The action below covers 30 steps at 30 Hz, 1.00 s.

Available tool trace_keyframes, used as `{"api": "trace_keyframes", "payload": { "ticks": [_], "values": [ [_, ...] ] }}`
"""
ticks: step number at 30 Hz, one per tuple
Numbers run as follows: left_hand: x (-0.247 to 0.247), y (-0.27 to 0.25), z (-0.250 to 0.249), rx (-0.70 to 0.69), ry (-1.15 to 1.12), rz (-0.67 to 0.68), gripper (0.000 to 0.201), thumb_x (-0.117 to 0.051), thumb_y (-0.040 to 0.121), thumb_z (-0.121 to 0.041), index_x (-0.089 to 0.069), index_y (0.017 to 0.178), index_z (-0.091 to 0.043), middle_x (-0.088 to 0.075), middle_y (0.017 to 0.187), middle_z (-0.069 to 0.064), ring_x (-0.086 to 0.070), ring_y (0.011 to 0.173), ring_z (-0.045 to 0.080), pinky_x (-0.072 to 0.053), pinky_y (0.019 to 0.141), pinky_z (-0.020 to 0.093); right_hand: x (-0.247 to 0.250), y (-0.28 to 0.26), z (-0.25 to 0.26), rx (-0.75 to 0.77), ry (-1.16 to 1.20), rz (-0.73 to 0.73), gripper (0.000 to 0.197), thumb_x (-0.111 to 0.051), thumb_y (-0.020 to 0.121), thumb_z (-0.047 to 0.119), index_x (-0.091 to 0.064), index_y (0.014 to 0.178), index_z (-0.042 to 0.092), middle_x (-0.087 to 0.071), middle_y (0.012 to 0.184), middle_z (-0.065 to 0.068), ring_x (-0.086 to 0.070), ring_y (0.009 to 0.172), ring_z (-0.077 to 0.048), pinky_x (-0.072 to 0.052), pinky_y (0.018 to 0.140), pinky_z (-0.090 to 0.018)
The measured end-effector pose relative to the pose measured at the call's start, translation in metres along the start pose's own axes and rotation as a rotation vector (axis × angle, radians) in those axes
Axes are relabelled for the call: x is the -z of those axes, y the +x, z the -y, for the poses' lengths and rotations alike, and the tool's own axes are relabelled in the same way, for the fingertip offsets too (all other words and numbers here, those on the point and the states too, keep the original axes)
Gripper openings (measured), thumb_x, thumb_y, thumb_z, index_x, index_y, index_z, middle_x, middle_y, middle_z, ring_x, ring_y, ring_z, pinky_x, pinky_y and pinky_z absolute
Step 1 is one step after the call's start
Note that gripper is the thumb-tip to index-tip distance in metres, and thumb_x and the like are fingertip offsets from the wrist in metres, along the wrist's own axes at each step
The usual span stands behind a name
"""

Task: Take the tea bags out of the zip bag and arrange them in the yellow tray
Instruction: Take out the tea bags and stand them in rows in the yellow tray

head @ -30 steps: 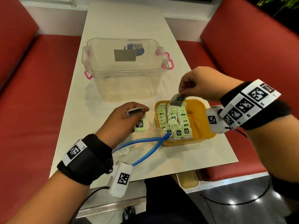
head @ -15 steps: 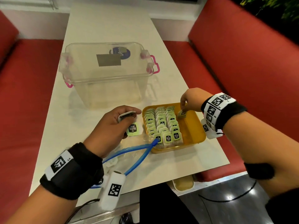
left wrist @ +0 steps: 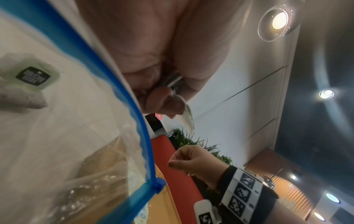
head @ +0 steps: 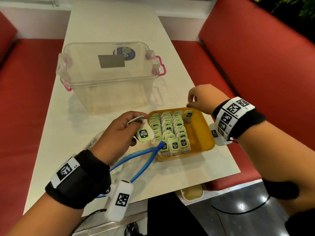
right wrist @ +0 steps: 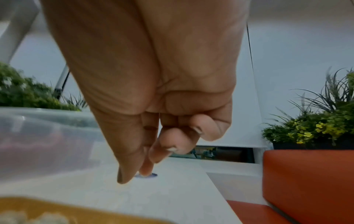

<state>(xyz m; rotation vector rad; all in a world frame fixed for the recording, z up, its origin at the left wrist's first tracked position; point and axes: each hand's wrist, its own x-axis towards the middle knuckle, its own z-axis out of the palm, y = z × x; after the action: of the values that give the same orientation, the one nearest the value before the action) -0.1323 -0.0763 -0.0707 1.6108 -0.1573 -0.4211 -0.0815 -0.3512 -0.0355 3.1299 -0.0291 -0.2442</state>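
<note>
Tray's mostly done imo. The yellow tray (head: 202,133) sits btwn the two hands and already has three tight rows of tea bags (head: 167,132) standing on edge, plus one lone bag (head: 188,116) starting a 4th row just under the right hand (head: 202,100). That hand hovers over the tray's far corner w/ thumb and fingertips pinched together but nothing in them afaict.

Left hand (head: 119,133) is curled round a small bunch of tea bags, one green tag (head: 144,134) dangling out toward the tray. So a few bags still to place. The zip bag (head: 141,160) lies on the table (head: 102,23) right under the left wrist, mouth open; the left wrist view shows at least one more bag (left wrist: 28,78) lying behind its film.

Materials: tray is smooth hard plastic w/ rounded corners. Tea bags are soft papery squares w/ glossy green tags. Zip bag is thin crinkly clear film w/ a stiff blue zip strip. Beyond both hands there's a clear plastic tub (head: 109,74) w/ pink latches.
</note>
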Motion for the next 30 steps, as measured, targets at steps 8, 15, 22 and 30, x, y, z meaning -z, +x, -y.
{"api": "trace_keyframes", "payload": {
  "ticks": [8, 15, 22, 30],
  "values": [
    [-0.010, 0.002, -0.004, -0.041, -0.131, -0.067, 0.025, -0.048, 0.100, -0.012, -0.053, 0.122, -0.023, -0.057, 0.104, -0.003, -0.057, 0.076, 0.009, -0.049, 0.056, 0.022, 0.034, -0.043, 0.062, 0.251, 0.388, 0.188, 0.028, -0.062, 0.086, 0.048, -0.071, 0.089, 0.021, -0.062, 0.070, 0.010, -0.055, 0.058, 0.003, -0.037, 0.049, -0.009],
    [-0.017, 0.003, -0.009, -0.089, -0.231, -0.105, 0.021, -0.050, 0.099, -0.016, -0.047, 0.118, -0.025, -0.057, 0.101, 0.000, -0.065, 0.077, 0.013, -0.055, 0.061, 0.025, 0.022, -0.046, 0.075, 0.222, 0.640, 0.218, 0.019, -0.073, 0.082, 0.029, -0.069, 0.086, 0.011, -0.068, 0.073, -0.006, -0.054, 0.057, -0.005, -0.044, 0.056, -0.016],
    [-0.014, -0.001, -0.008, -0.015, -0.252, -0.065, 0.016, -0.040, 0.103, -0.015, -0.038, 0.118, -0.017, -0.065, 0.107, 0.011, -0.068, 0.068, 0.020, -0.054, 0.055, 0.025, 0.027, -0.041, 0.065, 0.134, 0.975, 0.140, 0.005, -0.068, 0.087, 0.011, -0.064, 0.091, 0.010, -0.071, 0.074, -0.005, -0.069, 0.067, -0.017, -0.047, 0.053, -0.019],
    [-0.007, -0.002, -0.004, 0.012, -0.152, -0.047, 0.005, -0.040, 0.102, -0.016, -0.045, 0.101, -0.018, -0.068, 0.110, 0.007, -0.068, 0.082, 0.022, -0.055, 0.061, 0.028, 0.041, -0.021, 0.024, 0.121, 0.328, 0.094, 0.007, -0.071, 0.083, 0.022, -0.074, 0.090, 0.022, -0.068, 0.076, 0.009, -0.062, 0.070, -0.009, -0.049, 0.066, -0.025]
  ]
}}
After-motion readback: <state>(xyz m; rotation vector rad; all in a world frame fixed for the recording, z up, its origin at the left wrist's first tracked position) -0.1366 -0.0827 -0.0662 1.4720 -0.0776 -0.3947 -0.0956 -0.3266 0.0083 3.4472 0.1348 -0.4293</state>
